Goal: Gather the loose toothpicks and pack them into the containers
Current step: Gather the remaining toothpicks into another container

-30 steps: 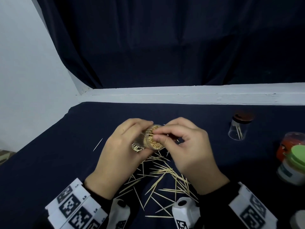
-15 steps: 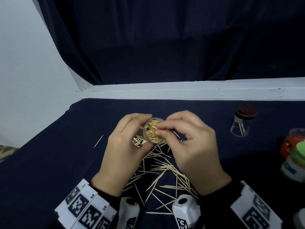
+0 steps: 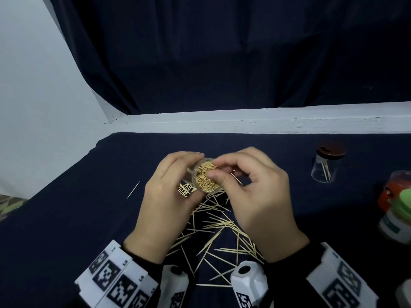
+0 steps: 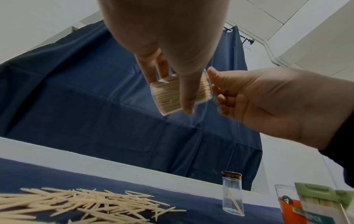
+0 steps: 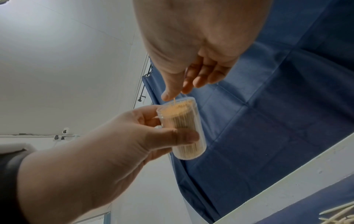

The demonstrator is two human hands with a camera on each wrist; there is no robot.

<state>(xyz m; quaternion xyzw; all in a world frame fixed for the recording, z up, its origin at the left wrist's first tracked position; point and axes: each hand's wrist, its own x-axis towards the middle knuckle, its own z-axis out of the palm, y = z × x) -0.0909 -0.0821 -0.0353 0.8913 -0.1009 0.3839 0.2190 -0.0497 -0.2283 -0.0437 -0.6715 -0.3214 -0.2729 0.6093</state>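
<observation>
Container [image 3: 205,177], full, tilts mouth toward the camera in the left hand's [image 3: 165,203] grip; right hand [image 3: 255,196] pinches a toothpick [image 5: 174,100] upright at its mouth.

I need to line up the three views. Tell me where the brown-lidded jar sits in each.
Head: the brown-lidded jar stands upright at right, beyond the right hand.
Left wrist: it stands low, right of centre, on the dark cloth.
Right wrist: not in it.
Shared landmark: the full clear container that the left hand holds.
</observation>
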